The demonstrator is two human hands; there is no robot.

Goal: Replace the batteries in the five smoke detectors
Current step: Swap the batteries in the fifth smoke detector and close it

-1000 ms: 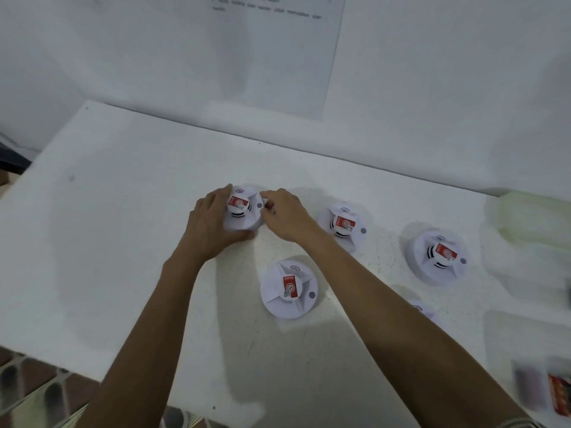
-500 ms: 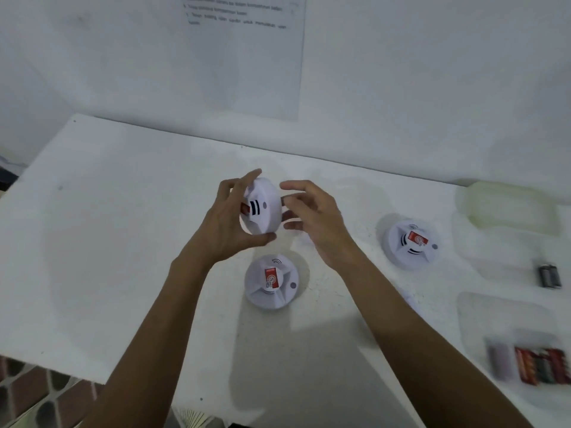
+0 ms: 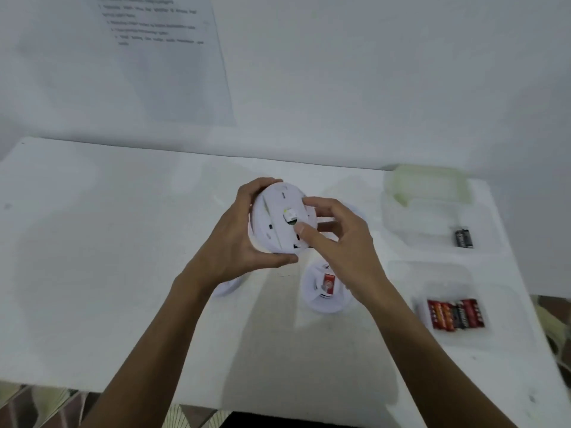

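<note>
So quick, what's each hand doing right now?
Left hand: closed around the lifted smoke detector, its back facing the camera.
Right hand: fingers partly curled, touching the detector's back, gripping nothing.

held detector [image 3: 278,223]: white plastic, smooth, matt | tabletop [image 3: 108,273]: white, matt, faintly speckled | trays [image 3: 426,193]: translucent plastic, cloudy | batteries [image 3: 454,313]: glossy red-and-black wrap | wall sheet [image 3: 167,63]: plain paper
</note>
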